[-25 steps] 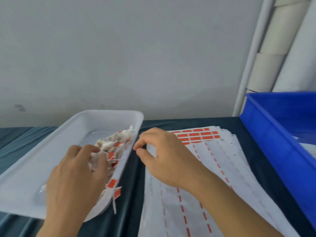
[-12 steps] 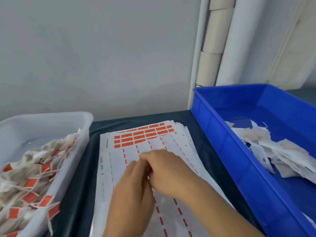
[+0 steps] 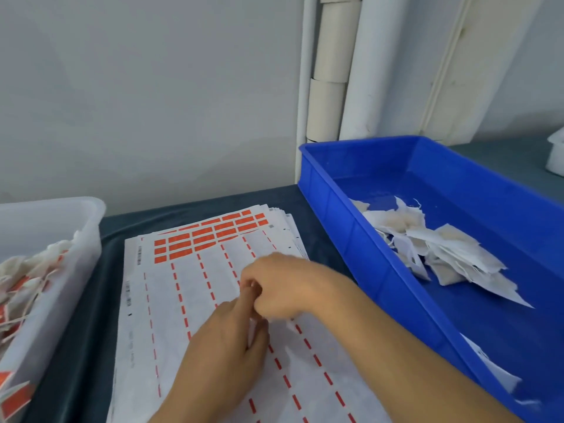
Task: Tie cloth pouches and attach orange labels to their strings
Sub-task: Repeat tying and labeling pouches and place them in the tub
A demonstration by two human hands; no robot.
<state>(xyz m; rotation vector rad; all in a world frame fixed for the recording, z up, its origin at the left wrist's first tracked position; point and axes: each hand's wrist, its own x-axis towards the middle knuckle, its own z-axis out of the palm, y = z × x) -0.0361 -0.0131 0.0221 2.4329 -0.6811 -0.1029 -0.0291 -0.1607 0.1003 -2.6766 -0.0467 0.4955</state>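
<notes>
1. Orange rectangular labels (image 3: 210, 238) remain in a block at the far end of the top white paper sheet (image 3: 152, 315); the rest of that sheet shows only dashed orange lines running toward the viewer.
2. The sheet tops a fanned stack of similar sheets lying on a dark teal cloth table cover (image 3: 88, 346).
3. Both hands meet over the middle of the sheet. The right hand (image 3: 283, 285) has its fingers curled inward, thumb and fingertips drawn together at the point where it meets the left hand; whether it pinches something there I cannot tell, since the spot is blurred and covered.
4. The left hand (image 3: 225, 349) lies just nearer the viewer, back up, fingers bent and reaching to the right hand's fingertips. A small pale patch shows between its fingers, but what it is cannot be made out, nor whether the hand grips it.
5. At the left edge stands a translucent white plastic tray (image 3: 79, 239), holding a heap of off-white cloth pouches with orange labels on their strings (image 3: 21, 288).
6. On the right sits a blue plastic bin (image 3: 351, 239), containing a loose pile of white cloth pouches without labels (image 3: 442, 248).
7. Behind the bin, pale cardboard tubes (image 3: 328, 71) stand upright against the grey wall.
</notes>
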